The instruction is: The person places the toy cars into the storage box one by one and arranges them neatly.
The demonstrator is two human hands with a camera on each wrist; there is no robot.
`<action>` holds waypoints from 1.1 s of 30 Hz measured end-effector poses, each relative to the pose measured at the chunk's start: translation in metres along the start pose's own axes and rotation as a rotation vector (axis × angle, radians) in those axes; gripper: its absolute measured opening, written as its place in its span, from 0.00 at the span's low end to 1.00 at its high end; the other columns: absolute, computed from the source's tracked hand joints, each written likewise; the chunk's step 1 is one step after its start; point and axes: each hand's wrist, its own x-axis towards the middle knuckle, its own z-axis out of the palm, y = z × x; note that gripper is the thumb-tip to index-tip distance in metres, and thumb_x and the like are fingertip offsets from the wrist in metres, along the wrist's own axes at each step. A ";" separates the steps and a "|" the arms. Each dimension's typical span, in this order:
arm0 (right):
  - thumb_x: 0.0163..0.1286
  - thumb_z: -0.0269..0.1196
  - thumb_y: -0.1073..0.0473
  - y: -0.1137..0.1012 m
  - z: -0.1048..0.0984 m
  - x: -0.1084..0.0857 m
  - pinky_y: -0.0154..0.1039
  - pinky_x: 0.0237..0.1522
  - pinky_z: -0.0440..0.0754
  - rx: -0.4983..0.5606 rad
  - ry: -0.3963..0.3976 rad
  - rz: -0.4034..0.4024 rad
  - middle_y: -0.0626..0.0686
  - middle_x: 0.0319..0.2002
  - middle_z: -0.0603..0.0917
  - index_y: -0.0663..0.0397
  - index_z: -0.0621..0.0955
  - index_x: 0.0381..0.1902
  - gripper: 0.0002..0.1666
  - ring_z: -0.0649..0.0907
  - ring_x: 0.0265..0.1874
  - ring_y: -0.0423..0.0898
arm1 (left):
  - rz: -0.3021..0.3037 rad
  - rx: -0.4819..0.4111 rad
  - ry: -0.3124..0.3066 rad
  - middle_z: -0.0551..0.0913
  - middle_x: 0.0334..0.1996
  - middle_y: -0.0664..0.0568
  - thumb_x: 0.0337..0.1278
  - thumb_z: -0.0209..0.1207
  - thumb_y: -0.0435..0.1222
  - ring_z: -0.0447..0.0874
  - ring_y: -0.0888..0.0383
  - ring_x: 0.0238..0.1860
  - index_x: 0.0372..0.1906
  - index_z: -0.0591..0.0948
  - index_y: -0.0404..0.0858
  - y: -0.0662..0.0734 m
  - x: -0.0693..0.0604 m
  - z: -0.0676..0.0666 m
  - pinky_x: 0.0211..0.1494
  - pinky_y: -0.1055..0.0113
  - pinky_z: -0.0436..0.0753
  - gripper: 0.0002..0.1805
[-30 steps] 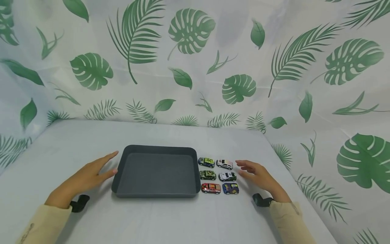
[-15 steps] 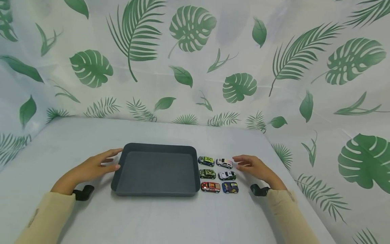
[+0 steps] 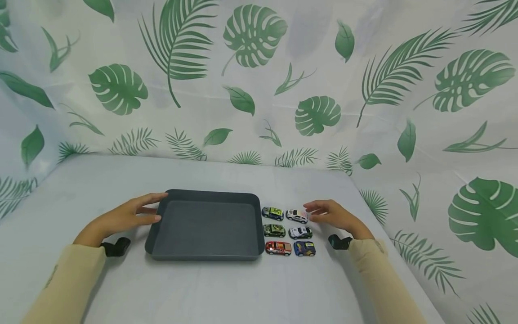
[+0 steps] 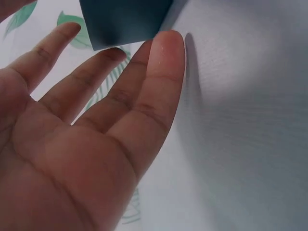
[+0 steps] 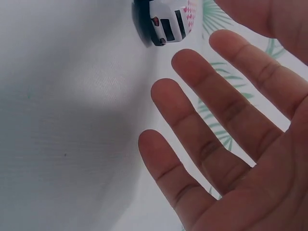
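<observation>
In the head view a dark grey tray lies on the table. My left hand is at its left edge, fingers spread; in the left wrist view the fingers of that hand are loosely extended beside the tray's corner. Several toy cars stand in two columns against the tray's right side, among them a white car with pink marks and a red car. Beside the white car is my right hand, holding nothing; the right wrist view shows its relaxed fingers near that car.
A green and black car, a camouflage car, a white and green car and a blue car make up the other cars. Behind the white table hangs a leaf-patterned cloth.
My left hand has moved right and up to the tray's edge. My right hand has shifted slightly left and up, closer to the white car with pink marks. The tray and cars keep their arrangement.
</observation>
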 end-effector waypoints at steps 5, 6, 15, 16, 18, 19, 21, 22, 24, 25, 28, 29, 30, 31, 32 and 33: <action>0.77 0.68 0.64 0.002 0.000 0.007 0.63 0.60 0.85 0.015 -0.037 -0.038 0.67 0.58 0.87 0.72 0.81 0.66 0.24 0.86 0.57 0.64 | -0.036 -0.066 -0.018 0.51 0.82 0.22 0.78 0.64 0.36 0.60 0.18 0.76 0.85 0.57 0.28 -0.002 0.003 -0.002 0.69 0.33 0.78 0.42; 0.77 0.68 0.64 0.003 0.000 0.009 0.62 0.60 0.85 0.018 -0.043 -0.042 0.67 0.58 0.88 0.72 0.82 0.65 0.24 0.86 0.57 0.64 | -0.048 -0.084 -0.022 0.50 0.83 0.23 0.78 0.64 0.36 0.60 0.18 0.77 0.85 0.57 0.28 -0.003 0.002 -0.003 0.70 0.34 0.78 0.42; 0.71 0.73 0.65 0.011 0.003 0.019 0.49 0.54 0.83 0.006 -0.047 -0.067 0.62 0.52 0.90 0.70 0.87 0.58 0.21 0.86 0.49 0.53 | -0.083 -0.142 -0.035 0.49 0.84 0.25 0.79 0.64 0.39 0.57 0.21 0.79 0.84 0.58 0.29 -0.009 0.002 -0.002 0.72 0.39 0.78 0.42; 0.70 0.73 0.65 0.011 0.003 0.020 0.49 0.53 0.83 0.006 -0.044 -0.064 0.62 0.52 0.90 0.70 0.87 0.58 0.21 0.86 0.48 0.52 | -0.081 -0.145 -0.035 0.49 0.84 0.25 0.79 0.64 0.39 0.56 0.20 0.79 0.85 0.58 0.29 -0.009 0.003 -0.002 0.72 0.37 0.77 0.42; 0.69 0.74 0.65 0.012 0.004 0.021 0.49 0.53 0.82 0.008 -0.041 -0.057 0.61 0.51 0.90 0.69 0.87 0.57 0.21 0.85 0.47 0.50 | -0.085 -0.150 -0.035 0.48 0.84 0.26 0.79 0.64 0.39 0.56 0.20 0.79 0.85 0.58 0.29 -0.009 0.003 -0.002 0.73 0.36 0.76 0.42; 0.69 0.74 0.65 0.011 0.004 0.021 0.49 0.53 0.82 0.008 -0.040 -0.051 0.60 0.51 0.90 0.69 0.88 0.57 0.21 0.84 0.47 0.50 | -0.089 -0.158 -0.035 0.48 0.85 0.26 0.78 0.64 0.39 0.56 0.21 0.80 0.85 0.58 0.30 -0.009 0.003 -0.001 0.73 0.35 0.75 0.42; 0.69 0.75 0.64 0.011 0.005 0.022 0.48 0.52 0.81 0.004 -0.034 -0.037 0.60 0.51 0.90 0.69 0.88 0.57 0.21 0.83 0.46 0.49 | -0.091 -0.168 -0.037 0.47 0.85 0.26 0.78 0.64 0.39 0.55 0.21 0.80 0.85 0.57 0.30 -0.009 0.003 0.000 0.74 0.34 0.74 0.42; 0.69 0.75 0.63 0.010 0.005 0.022 0.48 0.52 0.81 0.002 -0.029 -0.028 0.60 0.51 0.90 0.68 0.88 0.56 0.21 0.83 0.46 0.49 | -0.094 -0.171 -0.039 0.47 0.85 0.26 0.79 0.64 0.39 0.55 0.21 0.80 0.85 0.57 0.30 -0.008 0.003 0.000 0.74 0.34 0.74 0.42; 0.69 0.76 0.63 0.009 0.006 0.023 0.47 0.51 0.80 -0.005 -0.017 -0.009 0.59 0.51 0.90 0.68 0.89 0.56 0.20 0.83 0.46 0.49 | -0.097 -0.176 -0.042 0.47 0.85 0.26 0.79 0.64 0.39 0.54 0.21 0.80 0.85 0.57 0.30 -0.008 0.002 0.000 0.74 0.33 0.73 0.43; 0.69 0.76 0.63 0.009 0.006 0.023 0.47 0.51 0.80 -0.012 -0.011 -0.005 0.59 0.50 0.90 0.67 0.89 0.55 0.20 0.83 0.45 0.49 | -0.097 -0.175 -0.042 0.46 0.85 0.26 0.79 0.64 0.39 0.54 0.20 0.80 0.85 0.56 0.30 -0.008 0.002 0.000 0.74 0.33 0.73 0.43; 0.69 0.76 0.62 0.007 0.008 0.022 0.45 0.48 0.79 -0.020 0.008 0.013 0.58 0.48 0.90 0.67 0.89 0.54 0.19 0.83 0.43 0.48 | -0.099 -0.173 -0.041 0.46 0.85 0.25 0.79 0.64 0.39 0.54 0.20 0.80 0.85 0.55 0.29 -0.008 0.002 0.000 0.74 0.32 0.72 0.43; 0.69 0.76 0.62 0.006 0.008 0.022 0.45 0.48 0.79 -0.020 0.013 0.017 0.58 0.48 0.90 0.67 0.89 0.54 0.19 0.83 0.43 0.48 | -0.099 -0.172 -0.041 0.46 0.85 0.25 0.79 0.63 0.39 0.54 0.20 0.80 0.85 0.55 0.29 -0.008 0.002 0.000 0.74 0.32 0.72 0.43; 0.69 0.76 0.63 0.006 0.008 0.022 0.45 0.47 0.78 -0.022 0.018 0.019 0.58 0.47 0.90 0.67 0.89 0.54 0.18 0.83 0.43 0.48 | -0.100 -0.172 -0.040 0.47 0.85 0.26 0.79 0.63 0.39 0.54 0.20 0.80 0.85 0.56 0.29 -0.008 0.002 0.000 0.74 0.32 0.72 0.43; 0.69 0.75 0.63 0.006 0.009 0.021 0.44 0.47 0.78 -0.020 0.021 0.022 0.58 0.47 0.90 0.67 0.89 0.54 0.18 0.82 0.42 0.48 | -0.098 -0.169 -0.041 0.47 0.85 0.25 0.79 0.63 0.39 0.54 0.20 0.80 0.85 0.55 0.29 -0.008 0.002 0.000 0.74 0.32 0.72 0.43; 0.70 0.75 0.63 0.005 0.009 0.020 0.44 0.47 0.78 -0.014 0.023 0.027 0.57 0.47 0.90 0.67 0.89 0.54 0.18 0.82 0.42 0.47 | -0.100 -0.171 -0.039 0.47 0.85 0.26 0.79 0.63 0.39 0.54 0.20 0.80 0.85 0.56 0.29 -0.008 0.002 0.000 0.75 0.32 0.72 0.43; 0.70 0.75 0.63 0.006 0.009 0.020 0.44 0.47 0.78 -0.010 0.022 0.026 0.57 0.47 0.90 0.67 0.89 0.54 0.18 0.82 0.42 0.47 | -0.097 -0.173 -0.040 0.47 0.85 0.25 0.79 0.63 0.38 0.54 0.20 0.80 0.85 0.55 0.29 -0.008 0.002 0.000 0.75 0.32 0.72 0.42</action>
